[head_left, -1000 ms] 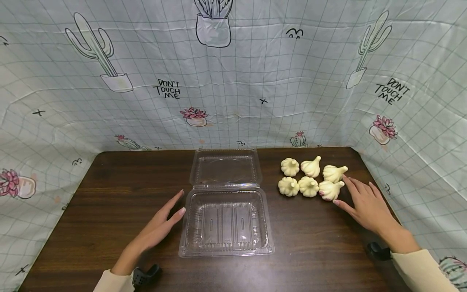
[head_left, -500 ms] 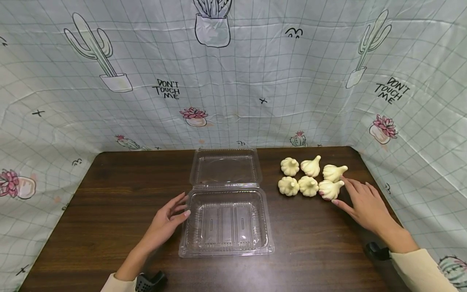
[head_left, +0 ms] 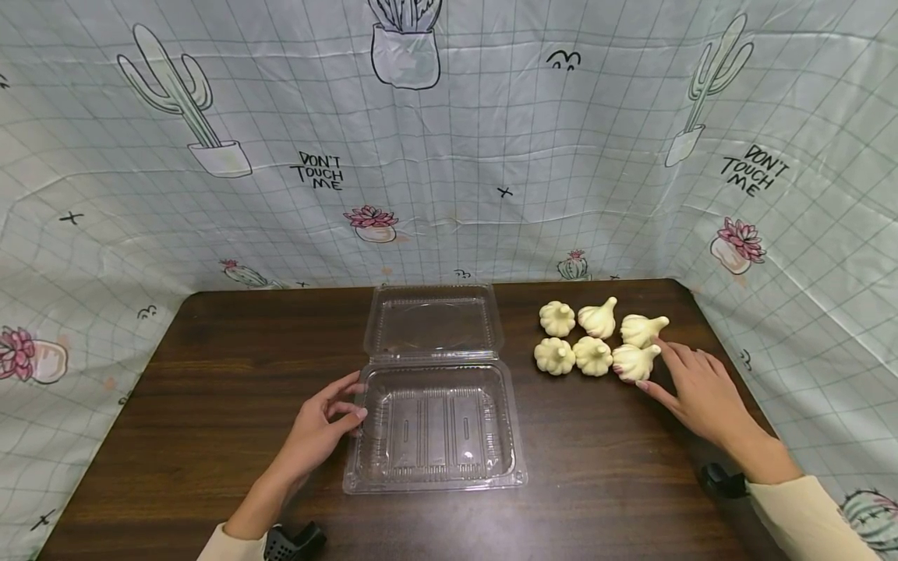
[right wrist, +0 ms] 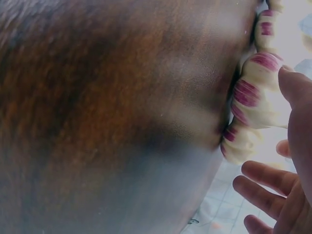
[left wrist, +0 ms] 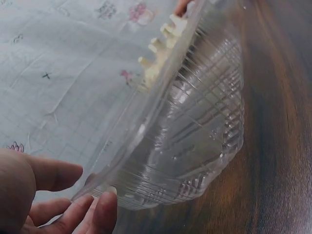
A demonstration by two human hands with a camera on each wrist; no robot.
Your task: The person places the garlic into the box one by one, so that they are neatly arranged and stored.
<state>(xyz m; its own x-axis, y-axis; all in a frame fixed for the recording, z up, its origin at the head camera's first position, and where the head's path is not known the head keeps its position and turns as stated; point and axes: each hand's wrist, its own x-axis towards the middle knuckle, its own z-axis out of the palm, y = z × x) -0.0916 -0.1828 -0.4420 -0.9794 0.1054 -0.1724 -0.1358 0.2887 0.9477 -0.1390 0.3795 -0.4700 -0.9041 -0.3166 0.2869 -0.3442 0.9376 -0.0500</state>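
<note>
A clear plastic clamshell container (head_left: 435, 483) lies opened out on the table, its lid (head_left: 436, 321) folded back. At its left rim, my left hand (head_left: 316, 432) holds the edge, thumb above and fingers below; the left wrist view shows the rim (left wrist: 139, 131) between them. To the right, several pale garlic bulbs (head_left: 592, 357) form two rows. My right hand (head_left: 705, 389) reaches around the front right garlic bulb (head_left: 634, 363), with thumb and index tip on either side. In the right wrist view, the thumb (right wrist: 295, 87) overlaps a purple-streaked bulb (right wrist: 248, 100) and the other fingers are spread.
The dark wooden table (head_left: 252, 358) meets a printed cloth backdrop (head_left: 449, 179) at its back and sides. A black wrist strap mount (head_left: 726, 481) sits under the right wrist, another black mount (head_left: 295, 541) by the left.
My left hand has moved right and forward onto the container's left rim, its fingers curling at the edge. The right hand stays almost still beside the front right garlic bulb.
</note>
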